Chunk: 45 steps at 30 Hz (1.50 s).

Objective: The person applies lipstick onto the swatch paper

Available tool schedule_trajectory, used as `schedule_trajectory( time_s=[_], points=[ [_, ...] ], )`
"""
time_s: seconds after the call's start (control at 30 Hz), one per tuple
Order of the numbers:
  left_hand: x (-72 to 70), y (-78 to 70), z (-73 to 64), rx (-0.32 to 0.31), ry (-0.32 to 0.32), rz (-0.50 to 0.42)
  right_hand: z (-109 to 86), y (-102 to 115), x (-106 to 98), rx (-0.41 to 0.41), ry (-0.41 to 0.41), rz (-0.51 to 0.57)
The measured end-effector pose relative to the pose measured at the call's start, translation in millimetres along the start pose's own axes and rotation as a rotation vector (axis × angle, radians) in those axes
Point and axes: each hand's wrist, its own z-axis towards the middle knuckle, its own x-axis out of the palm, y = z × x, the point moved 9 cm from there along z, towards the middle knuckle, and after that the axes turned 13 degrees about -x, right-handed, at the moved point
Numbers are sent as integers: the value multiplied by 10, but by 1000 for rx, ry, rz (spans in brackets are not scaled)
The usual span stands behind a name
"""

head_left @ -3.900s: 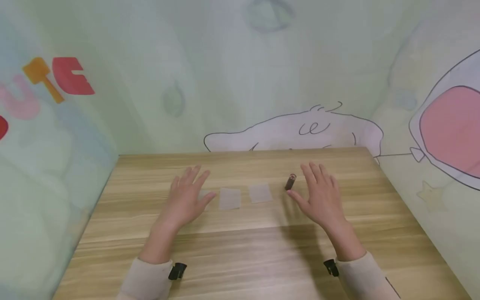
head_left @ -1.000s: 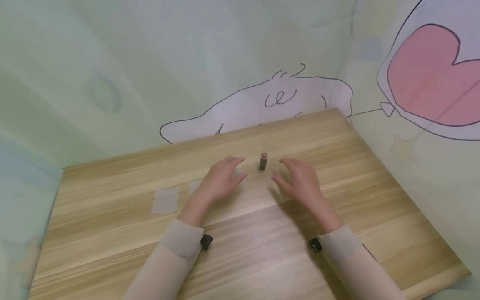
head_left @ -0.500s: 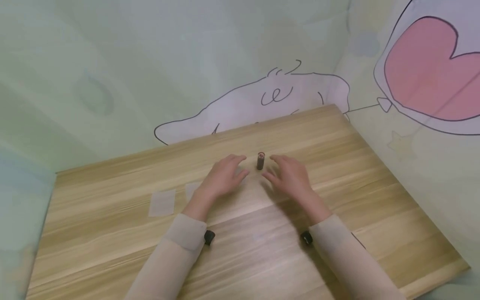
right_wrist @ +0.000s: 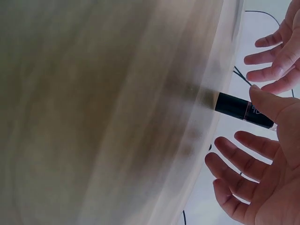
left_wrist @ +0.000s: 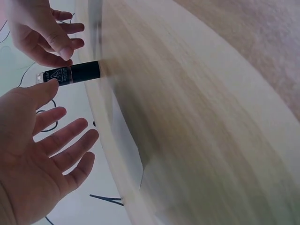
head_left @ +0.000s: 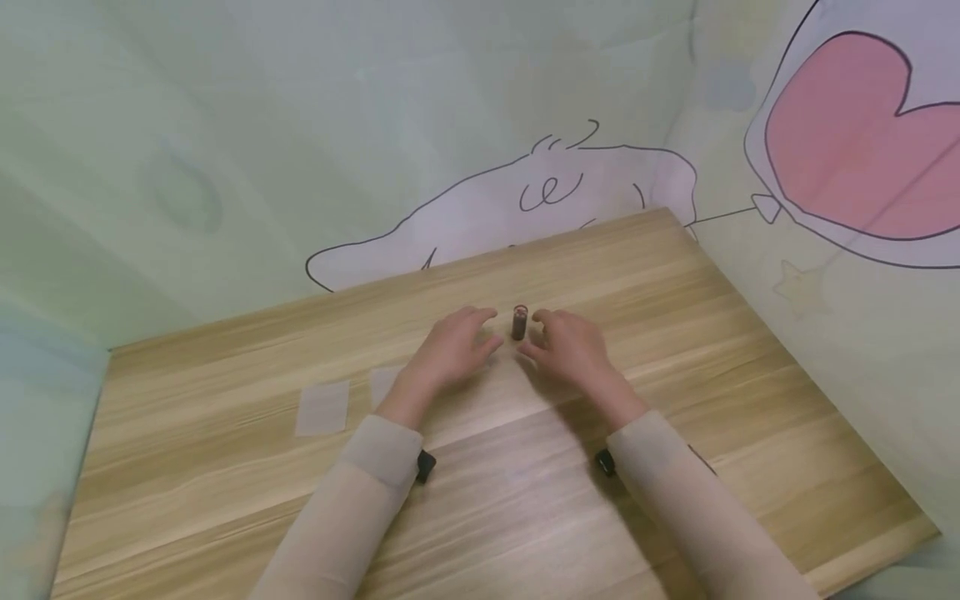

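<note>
A small black lipstick-like tube (head_left: pixel 519 323) with white print and a clear end stands upright on the wooden table (head_left: pixel 517 467). On its left my left hand (head_left: pixel 452 346) is held with fingers loosely bent, a small gap away in the head view. To its right my right hand (head_left: pixel 572 343) curves the same way, thumb and index finger closer to the tube. Each wrist view has the tube (left_wrist: pixel 72 72) partly behind a thumb; I see no grip on it. Two thin white paper squares lie to the left, one (head_left: pixel 323 408) in full and one (head_left: pixel 384 385) partly behind my left arm.
A printed cloth wall (head_left: pixel 450 150) with a cartoon figure and a heart balloon rises behind the table's far edge. Dark wrist cameras (head_left: pixel 425 466) sit at the cuffs of the light sleeves (head_left: pixel 352 508).
The head view has turned right since the oldest frame. From wide apart, my hands have come together around the tube, the right one moving leftward over the last second.
</note>
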Motion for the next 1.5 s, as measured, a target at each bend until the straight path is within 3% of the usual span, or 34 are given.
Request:
schedule_trajectory(
  time_s=[0.33, 0.73, 1.1, 1.5],
  points=[
    [41, -75, 126, 14, 4, 23, 100, -19, 39, 8, 30, 7],
    [61, -233, 235, 28, 28, -42, 202, -83, 105, 11, 26, 61],
    [28, -353, 294, 89, -16, -39, 276, -102, 161, 22, 5, 93],
    [15, -353, 261, 109, -65, -67, 237, -58, 144, -20, -32, 109]
  ],
)
